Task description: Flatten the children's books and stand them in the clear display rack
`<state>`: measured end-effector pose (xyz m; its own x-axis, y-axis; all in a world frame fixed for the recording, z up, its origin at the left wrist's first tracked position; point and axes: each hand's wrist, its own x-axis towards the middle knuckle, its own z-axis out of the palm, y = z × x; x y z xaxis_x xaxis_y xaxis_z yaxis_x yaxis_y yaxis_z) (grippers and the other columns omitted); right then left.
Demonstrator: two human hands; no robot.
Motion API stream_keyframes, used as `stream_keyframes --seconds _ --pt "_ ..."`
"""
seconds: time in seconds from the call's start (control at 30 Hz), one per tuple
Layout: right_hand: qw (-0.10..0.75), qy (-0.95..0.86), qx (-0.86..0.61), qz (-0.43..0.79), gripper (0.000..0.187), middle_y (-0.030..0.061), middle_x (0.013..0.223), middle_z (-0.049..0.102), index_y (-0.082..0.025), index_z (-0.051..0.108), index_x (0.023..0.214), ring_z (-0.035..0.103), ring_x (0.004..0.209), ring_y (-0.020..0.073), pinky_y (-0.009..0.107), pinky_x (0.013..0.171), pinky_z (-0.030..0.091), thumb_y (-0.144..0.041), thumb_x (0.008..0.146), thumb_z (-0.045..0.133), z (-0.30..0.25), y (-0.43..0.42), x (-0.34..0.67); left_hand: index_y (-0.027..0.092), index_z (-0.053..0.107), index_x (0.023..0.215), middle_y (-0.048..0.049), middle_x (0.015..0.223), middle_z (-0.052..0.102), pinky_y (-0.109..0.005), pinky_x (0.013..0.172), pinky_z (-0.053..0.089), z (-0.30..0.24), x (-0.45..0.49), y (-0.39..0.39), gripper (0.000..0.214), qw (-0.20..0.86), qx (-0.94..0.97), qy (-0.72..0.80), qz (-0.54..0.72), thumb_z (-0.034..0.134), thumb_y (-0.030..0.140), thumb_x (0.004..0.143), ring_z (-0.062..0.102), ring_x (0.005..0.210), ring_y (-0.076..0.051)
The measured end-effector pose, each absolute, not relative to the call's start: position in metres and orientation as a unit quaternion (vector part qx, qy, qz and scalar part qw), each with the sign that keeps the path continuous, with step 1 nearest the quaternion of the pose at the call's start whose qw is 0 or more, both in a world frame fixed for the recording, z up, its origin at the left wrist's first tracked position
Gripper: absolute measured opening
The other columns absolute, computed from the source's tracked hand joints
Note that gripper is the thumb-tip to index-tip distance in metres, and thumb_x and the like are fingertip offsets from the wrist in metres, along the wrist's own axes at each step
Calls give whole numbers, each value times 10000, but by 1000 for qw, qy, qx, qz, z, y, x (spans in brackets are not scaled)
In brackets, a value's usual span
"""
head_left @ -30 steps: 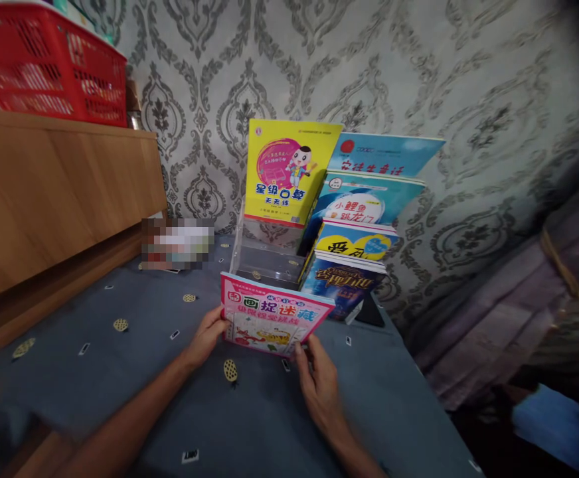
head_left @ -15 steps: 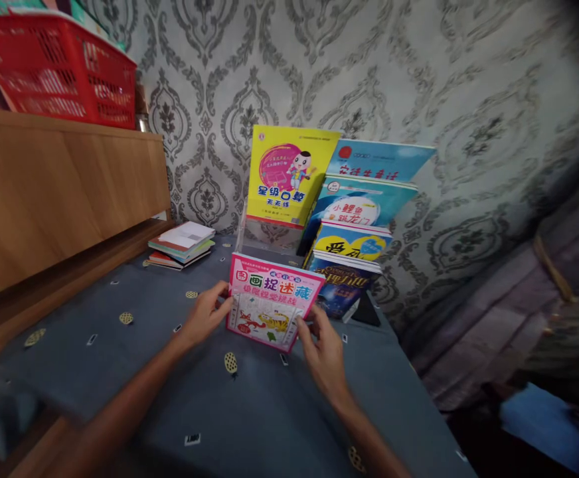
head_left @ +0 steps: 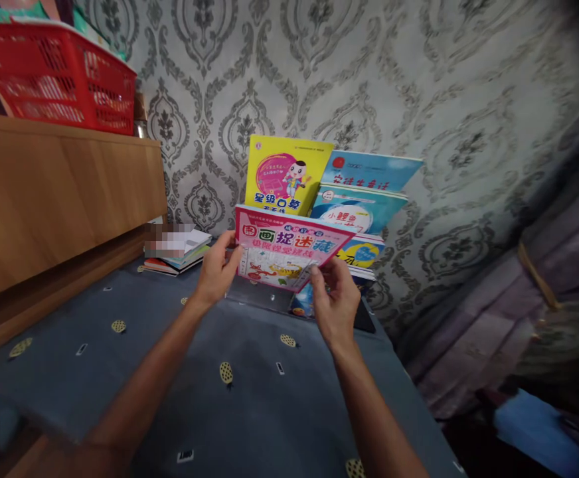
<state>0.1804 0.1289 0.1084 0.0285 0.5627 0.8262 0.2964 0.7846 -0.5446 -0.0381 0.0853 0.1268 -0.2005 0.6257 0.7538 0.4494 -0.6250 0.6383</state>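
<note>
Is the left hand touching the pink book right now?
Touching. The head view shows the left hand gripping the left edge of the pink book.

Both my bare forearms reach fwd & up. L hand (head_left: 216,271): back toward me, thumb out front, grip pinched shut. R hand (head_left: 338,305) sits just lower, fingertips up, grip pinched shut too.

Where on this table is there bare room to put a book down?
The grey cloth is bare between the wooden cabinet and the left hand, and between both forearms. Crowded at the wall: the racked books, the book stack, and the pink book the right hand also holds.
</note>
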Motion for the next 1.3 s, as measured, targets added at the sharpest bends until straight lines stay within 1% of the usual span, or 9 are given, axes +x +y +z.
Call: stream_keyframes --seconds 0.1,0.27,0.4,0.57,0.73,0.93,1.03,1.13,1.3 --pt "657 -690 -296 70 234 66 985 696 -218 646 1089 656 857 214 379 771 554 -379 948 553 130 133 182 195 614 1149 -60 1029 710 -306 805 548 142 -38 86 224 17 640 412 648 503 239 960 668 931 -180" --pt "678 -685 -266 -23 147 46 933 636 -232 674 959 617 886 212 374 758 566 -346 935 585 173 137 181 207 594 1145 -48 1054 700 -309 842 545 176 -43 97 199 -67 639 372 670 513 304 992 670 969 -177" --pt "693 -677 -242 -49 150 32 916 599 -245 687 1012 606 872 196 356 734 579 -324 939 582 201 140 180 218 584 1150 -49 1088 687 -321 837 556 199 -45 111 247 -111 641 325 687 518 403 1001 675 988 -187" --pt "695 -679 -229 -63 164 24 906 595 -256 690 1033 608 854 176 319 701 592 -340 946 578 211 144 183 225 575 1157 -52 1084 680 -331 822 566 205 -44 120 282 -134 646 310 684 503 452 1006 677 980 -188" --pt "691 -684 -228 -41 161 24 920 602 -257 684 1041 607 868 177 327 724 596 -328 939 581 208 155 185 232 567 1152 -57 1089 674 -323 827 565 203 -46 130 302 -157 648 317 674 485 483 1006 667 976 -182" --pt "679 -692 -245 -9 178 40 936 632 -240 678 1027 613 869 191 346 742 589 -337 929 564 199 182 178 218 585 1136 -64 1098 674 -375 894 556 196 -51 147 334 -149 640 346 670 501 507 991 662 999 -201" --pt "667 -700 -256 6 196 52 946 645 -234 679 1024 620 871 200 352 739 585 -346 930 549 193 191 173 212 592 1108 -64 1076 682 -363 887 552 190 -55 153 313 -129 630 367 672 515 489 986 664 976 -197" --pt "650 -712 -264 11 191 57 934 647 -228 683 1006 619 857 213 365 727 574 -318 918 538 189 197 169 208 588 1079 -60 1056 689 -340 853 553 184 -60 162 267 -105 623 377 677 526 448 982 665 949 -189" --pt "633 -722 -280 -4 193 66 912 650 -211 689 971 607 845 227 387 747 547 -287 893 530 183 210 167 201 581 1074 -73 1063 692 -322 830 548 173 -66 178 180 -55 621 380 684 536 331 958 670 952 -192"
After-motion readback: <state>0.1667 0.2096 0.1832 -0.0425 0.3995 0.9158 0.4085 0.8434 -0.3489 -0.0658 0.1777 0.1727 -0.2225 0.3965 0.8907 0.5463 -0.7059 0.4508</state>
